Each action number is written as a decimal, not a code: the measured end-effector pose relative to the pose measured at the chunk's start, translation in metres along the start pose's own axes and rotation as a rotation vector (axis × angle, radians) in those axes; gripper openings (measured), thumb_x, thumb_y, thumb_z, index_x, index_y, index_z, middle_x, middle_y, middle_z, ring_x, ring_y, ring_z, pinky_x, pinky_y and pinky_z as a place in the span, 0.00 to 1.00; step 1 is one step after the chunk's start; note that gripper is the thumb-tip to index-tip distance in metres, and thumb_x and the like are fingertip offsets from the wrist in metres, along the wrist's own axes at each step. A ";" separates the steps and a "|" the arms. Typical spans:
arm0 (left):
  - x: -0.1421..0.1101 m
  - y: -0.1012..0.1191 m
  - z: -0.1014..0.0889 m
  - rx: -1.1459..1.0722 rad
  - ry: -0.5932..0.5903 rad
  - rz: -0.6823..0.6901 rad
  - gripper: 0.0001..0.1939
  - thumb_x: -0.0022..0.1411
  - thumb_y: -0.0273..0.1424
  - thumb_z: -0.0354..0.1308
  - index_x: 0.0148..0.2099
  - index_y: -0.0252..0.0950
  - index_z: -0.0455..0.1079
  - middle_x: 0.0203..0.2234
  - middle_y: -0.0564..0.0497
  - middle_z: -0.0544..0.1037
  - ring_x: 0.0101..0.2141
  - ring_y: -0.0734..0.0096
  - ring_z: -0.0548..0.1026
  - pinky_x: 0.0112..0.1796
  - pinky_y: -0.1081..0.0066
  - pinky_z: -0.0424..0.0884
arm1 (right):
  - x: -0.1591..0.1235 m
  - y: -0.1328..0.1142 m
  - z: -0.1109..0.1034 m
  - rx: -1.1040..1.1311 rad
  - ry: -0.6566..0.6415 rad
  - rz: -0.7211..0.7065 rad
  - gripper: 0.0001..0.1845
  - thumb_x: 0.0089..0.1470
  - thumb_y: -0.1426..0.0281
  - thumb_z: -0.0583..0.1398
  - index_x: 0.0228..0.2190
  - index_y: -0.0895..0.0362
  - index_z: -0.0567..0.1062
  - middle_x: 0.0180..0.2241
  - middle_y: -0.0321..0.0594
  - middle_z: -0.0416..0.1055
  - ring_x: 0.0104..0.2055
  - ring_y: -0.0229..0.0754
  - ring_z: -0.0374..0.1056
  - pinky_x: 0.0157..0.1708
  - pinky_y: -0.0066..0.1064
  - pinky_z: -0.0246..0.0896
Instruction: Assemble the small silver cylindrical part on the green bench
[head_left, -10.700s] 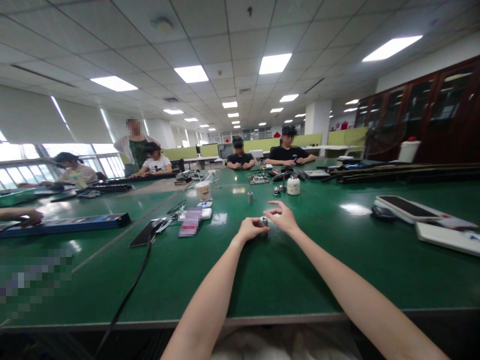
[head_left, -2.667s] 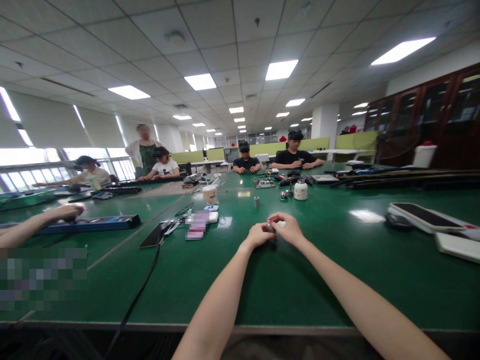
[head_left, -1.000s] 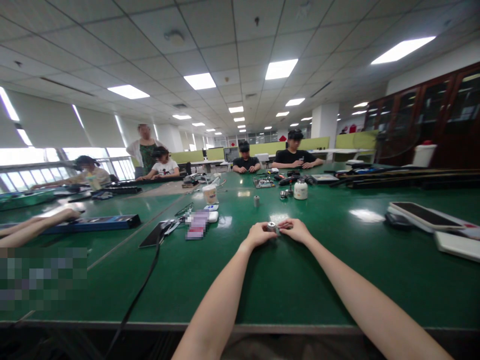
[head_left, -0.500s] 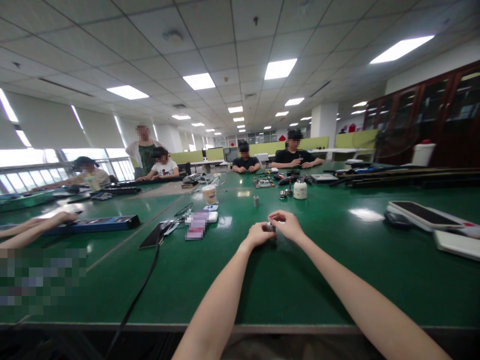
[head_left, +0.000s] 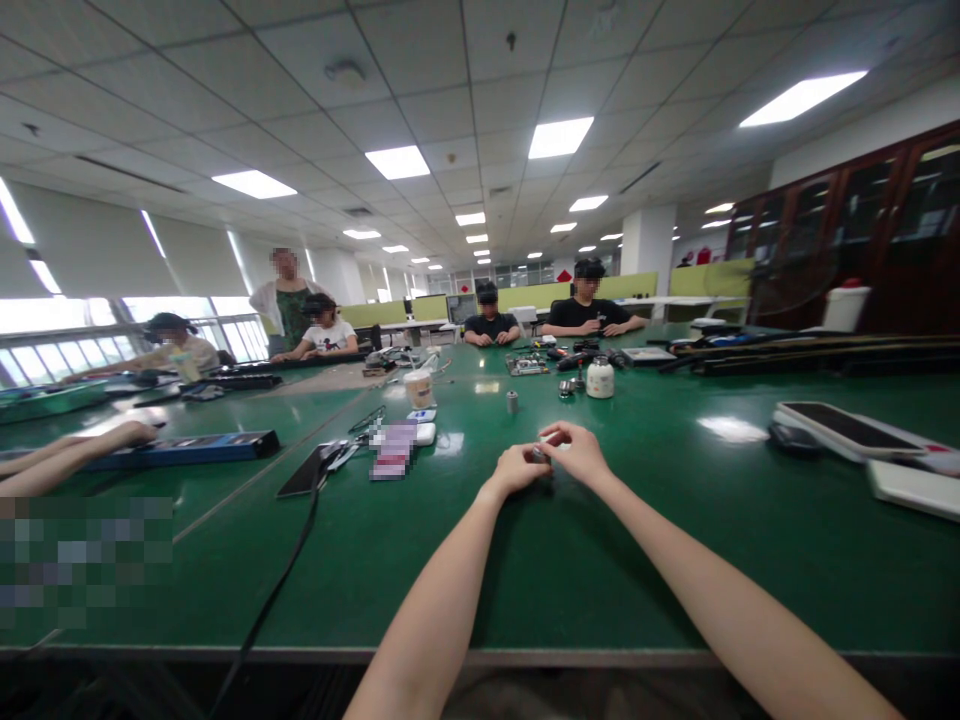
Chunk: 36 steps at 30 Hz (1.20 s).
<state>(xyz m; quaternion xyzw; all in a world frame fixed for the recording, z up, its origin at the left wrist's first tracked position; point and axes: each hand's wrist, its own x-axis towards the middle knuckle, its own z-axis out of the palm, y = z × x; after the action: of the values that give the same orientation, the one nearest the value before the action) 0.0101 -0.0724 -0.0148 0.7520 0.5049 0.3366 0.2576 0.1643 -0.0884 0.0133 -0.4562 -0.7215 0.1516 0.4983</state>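
My left hand (head_left: 517, 470) is closed around a small silver metal cylinder (head_left: 538, 454) on the green table (head_left: 600, 590). Over the cylinder's top, my right hand (head_left: 576, 452) has its fingers bent and pinched against it. Most of the cylinder is hidden by my fingers, and I cannot make out whether there is a separate part at its top. Beyond my hands a second small metal cylinder (head_left: 512, 402) stands upright.
A white jar (head_left: 600, 378) and small metal parts (head_left: 568, 387) stand farther back. To the left are a cup (head_left: 419, 388), a dark phone (head_left: 306, 474) and a black cable (head_left: 296, 560). A white-framed device (head_left: 851, 430) lies right. Several people sit around the table; another's forearm (head_left: 82, 455) reaches in from the left.
My right hand's fingers have shifted slightly at the top of the metal cylinder. The left hand stays in place around it.
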 end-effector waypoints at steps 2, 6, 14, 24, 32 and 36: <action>0.000 0.001 0.000 0.004 -0.003 -0.006 0.15 0.49 0.35 0.63 0.41 0.35 0.77 0.31 0.51 0.80 0.35 0.67 0.76 0.41 0.70 0.71 | 0.000 0.001 0.000 0.000 0.006 -0.003 0.09 0.45 0.66 0.64 0.31 0.55 0.77 0.27 0.39 0.77 0.31 0.43 0.74 0.34 0.31 0.68; 0.000 0.001 0.001 0.003 -0.002 -0.001 0.17 0.49 0.34 0.63 0.43 0.35 0.76 0.32 0.50 0.80 0.35 0.67 0.76 0.41 0.70 0.71 | 0.000 0.002 0.002 0.072 -0.037 -0.056 0.09 0.46 0.69 0.63 0.33 0.56 0.78 0.32 0.40 0.78 0.35 0.42 0.74 0.36 0.32 0.68; 0.001 -0.001 0.001 -0.013 -0.004 0.002 0.16 0.48 0.35 0.63 0.40 0.35 0.77 0.32 0.51 0.80 0.35 0.66 0.76 0.42 0.69 0.71 | 0.004 -0.003 0.001 0.104 0.025 -0.059 0.05 0.47 0.70 0.61 0.29 0.56 0.77 0.28 0.39 0.78 0.33 0.42 0.75 0.36 0.32 0.69; 0.002 -0.004 0.003 -0.053 -0.007 0.014 0.19 0.48 0.35 0.65 0.45 0.37 0.76 0.36 0.50 0.80 0.38 0.66 0.76 0.45 0.69 0.70 | 0.008 0.058 -0.012 0.071 -0.133 0.200 0.08 0.38 0.77 0.66 0.26 0.57 0.78 0.26 0.39 0.79 0.32 0.43 0.77 0.36 0.32 0.71; 0.003 -0.005 0.003 -0.049 -0.010 0.016 0.19 0.48 0.35 0.65 0.44 0.36 0.76 0.36 0.50 0.80 0.38 0.67 0.76 0.45 0.70 0.70 | 0.008 0.063 -0.011 0.123 -0.162 0.199 0.10 0.37 0.80 0.66 0.26 0.57 0.79 0.28 0.39 0.79 0.32 0.43 0.77 0.37 0.32 0.72; 0.003 -0.005 0.002 -0.041 -0.007 0.014 0.19 0.48 0.36 0.65 0.43 0.36 0.76 0.36 0.50 0.80 0.38 0.67 0.76 0.44 0.70 0.70 | 0.009 0.063 -0.010 0.139 -0.161 0.209 0.11 0.37 0.83 0.64 0.25 0.57 0.78 0.27 0.38 0.79 0.32 0.42 0.77 0.37 0.31 0.72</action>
<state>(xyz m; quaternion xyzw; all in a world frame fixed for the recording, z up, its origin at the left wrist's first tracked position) 0.0100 -0.0679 -0.0191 0.7511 0.4917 0.3462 0.2724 0.2043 -0.0501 -0.0191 -0.4794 -0.6956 0.2884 0.4507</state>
